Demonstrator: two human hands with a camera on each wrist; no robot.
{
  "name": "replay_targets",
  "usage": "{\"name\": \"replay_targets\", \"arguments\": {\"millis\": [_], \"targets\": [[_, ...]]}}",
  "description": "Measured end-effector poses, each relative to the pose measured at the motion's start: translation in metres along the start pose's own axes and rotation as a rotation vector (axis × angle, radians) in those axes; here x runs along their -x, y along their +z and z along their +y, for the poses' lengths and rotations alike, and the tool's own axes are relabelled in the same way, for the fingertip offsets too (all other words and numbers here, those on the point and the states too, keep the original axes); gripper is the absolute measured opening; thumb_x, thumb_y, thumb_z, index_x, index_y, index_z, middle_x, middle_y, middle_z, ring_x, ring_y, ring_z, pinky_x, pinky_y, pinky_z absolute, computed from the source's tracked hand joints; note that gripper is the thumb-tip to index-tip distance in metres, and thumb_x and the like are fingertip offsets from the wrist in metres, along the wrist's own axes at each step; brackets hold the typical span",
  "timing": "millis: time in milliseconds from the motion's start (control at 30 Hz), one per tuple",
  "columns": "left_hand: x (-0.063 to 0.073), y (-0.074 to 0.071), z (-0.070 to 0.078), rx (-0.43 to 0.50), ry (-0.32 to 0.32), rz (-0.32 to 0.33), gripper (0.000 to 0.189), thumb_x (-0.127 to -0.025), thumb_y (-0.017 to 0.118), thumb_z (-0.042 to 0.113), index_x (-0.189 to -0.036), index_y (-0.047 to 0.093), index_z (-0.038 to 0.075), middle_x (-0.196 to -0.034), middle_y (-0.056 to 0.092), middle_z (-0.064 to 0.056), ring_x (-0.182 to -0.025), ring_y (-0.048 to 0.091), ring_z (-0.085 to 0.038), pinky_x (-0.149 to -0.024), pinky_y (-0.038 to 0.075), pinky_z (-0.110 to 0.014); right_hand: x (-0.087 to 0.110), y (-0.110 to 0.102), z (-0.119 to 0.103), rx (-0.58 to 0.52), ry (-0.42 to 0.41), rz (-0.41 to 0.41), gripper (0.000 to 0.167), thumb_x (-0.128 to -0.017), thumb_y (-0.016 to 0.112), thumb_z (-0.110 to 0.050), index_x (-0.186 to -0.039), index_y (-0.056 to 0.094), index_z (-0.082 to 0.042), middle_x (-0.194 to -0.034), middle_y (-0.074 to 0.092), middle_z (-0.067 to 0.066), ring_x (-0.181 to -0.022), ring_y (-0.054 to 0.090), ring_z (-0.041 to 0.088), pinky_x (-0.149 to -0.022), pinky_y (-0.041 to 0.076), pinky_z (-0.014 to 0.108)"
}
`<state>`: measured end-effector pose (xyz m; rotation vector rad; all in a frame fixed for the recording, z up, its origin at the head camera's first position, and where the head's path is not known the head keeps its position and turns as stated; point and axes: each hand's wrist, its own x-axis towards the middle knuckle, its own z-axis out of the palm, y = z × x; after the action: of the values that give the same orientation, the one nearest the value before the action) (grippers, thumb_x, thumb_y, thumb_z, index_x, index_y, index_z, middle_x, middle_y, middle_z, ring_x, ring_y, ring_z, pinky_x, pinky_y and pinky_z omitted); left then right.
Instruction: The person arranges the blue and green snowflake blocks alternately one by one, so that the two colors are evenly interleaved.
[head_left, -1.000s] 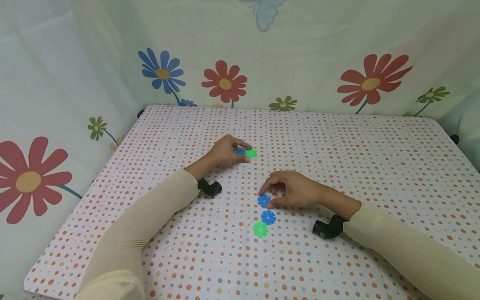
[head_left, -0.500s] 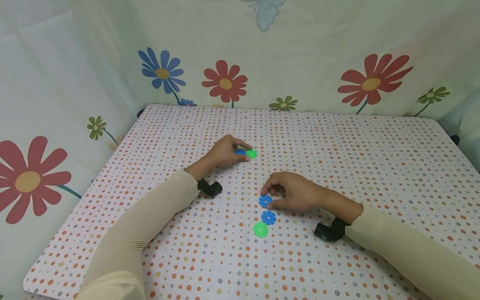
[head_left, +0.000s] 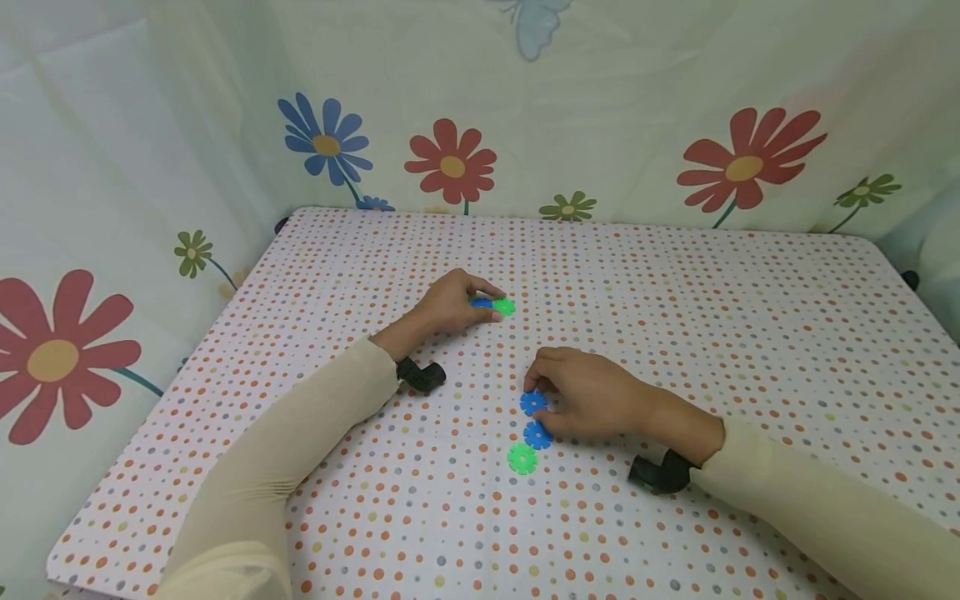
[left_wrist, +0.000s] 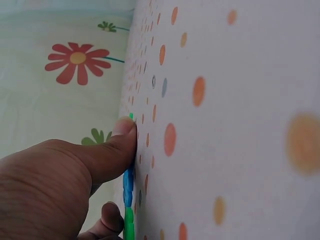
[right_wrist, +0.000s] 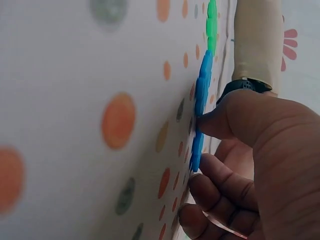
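Small notched interlocking plastic discs lie on the spotted tabletop. My left hand [head_left: 452,302] holds a blue disc [head_left: 482,303] and a green disc [head_left: 504,307] between thumb and forefinger. In the left wrist view, another green disc [left_wrist: 129,224] shows below the blue one. Nearer and to the right, my right hand [head_left: 588,393] has its fingers curled at an upper blue disc [head_left: 533,403]. Its thumb touches a lower blue disc [head_left: 536,434], near where the two blue discs meet. A green disc [head_left: 522,458] adjoins the lower blue one. Whether the discs interlock is unclear.
The table [head_left: 720,333] wears a white cover with coloured dots. A flowered curtain [head_left: 600,108] hangs behind it and at the left. Dark wrist-worn devices, the left one [head_left: 422,376] and the right one [head_left: 660,472], sit just above the tabletop.
My right thumb has moved from the upper blue disc toward the lower blue one, and the upper disc has shifted slightly right. My left hand stays nearly still.
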<state>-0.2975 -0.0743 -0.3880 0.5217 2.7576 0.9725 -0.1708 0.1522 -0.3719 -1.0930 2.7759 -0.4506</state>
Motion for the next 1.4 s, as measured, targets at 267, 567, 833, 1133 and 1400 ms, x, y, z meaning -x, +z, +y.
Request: {"name": "replay_targets", "arguments": {"millis": [267,567,833,1133,1400], "targets": [[-0.002,0.000,0.000,0.009,-0.005,-0.008,0.031,-0.082,0.081,0.035,-0.112,0.076,0.030,-0.095,0.070,0.000,-0.076,0.049,-0.016,-0.059,0.034,-0.025,-0.001,0.001,0.001,0.032,0.004,0.003,0.027,-0.080,0.075,-0.036,-0.099,0.063,-0.022,-0.093,0.055,-0.013,-0.080,0.050,0.001,-0.072,0.046,0.024],[-0.001,0.000,0.000,-0.002,0.011,0.003,0.031,-0.082,0.081,0.036,-0.112,0.076,0.030,-0.112,0.068,0.001,-0.100,0.056,-0.017,-0.070,0.043,-0.026,0.000,0.000,0.003,0.004,0.010,0.056,0.029,-0.080,0.075,-0.035,-0.101,0.062,-0.020,-0.087,0.057,-0.012,-0.077,0.052,0.002,-0.071,0.046,0.023],[0.000,0.000,0.000,0.002,0.009,0.003,0.031,-0.082,0.081,0.036,-0.112,0.077,0.030,-0.110,0.067,0.000,-0.099,0.056,-0.017,-0.070,0.043,-0.027,-0.004,-0.001,0.007,-0.113,0.005,-0.008,0.025,-0.084,0.073,-0.025,-0.103,0.061,-0.014,-0.071,0.055,-0.011,-0.062,0.047,0.002,-0.062,0.042,0.022],[0.000,0.000,0.000,-0.008,-0.002,-0.001,0.031,-0.082,0.081,0.037,-0.112,0.076,0.031,-0.116,0.067,0.000,-0.100,0.057,-0.017,-0.071,0.044,-0.028,-0.005,-0.004,0.016,-0.318,0.033,-0.050,0.024,-0.086,0.076,-0.020,-0.108,0.067,-0.016,-0.082,0.061,-0.008,-0.064,0.053,0.006,-0.059,0.046,0.021],[0.001,-0.001,0.002,-0.005,-0.015,-0.005,0.031,-0.083,0.080,0.036,-0.113,0.076,0.031,-0.124,0.064,0.000,-0.104,0.056,-0.017,-0.077,0.047,-0.031,-0.009,-0.006,0.032,-0.519,0.065,-0.059,0.025,-0.087,0.077,-0.019,-0.111,0.072,-0.012,-0.084,0.066,-0.003,-0.065,0.049,0.007,-0.059,0.042,0.020]]}}
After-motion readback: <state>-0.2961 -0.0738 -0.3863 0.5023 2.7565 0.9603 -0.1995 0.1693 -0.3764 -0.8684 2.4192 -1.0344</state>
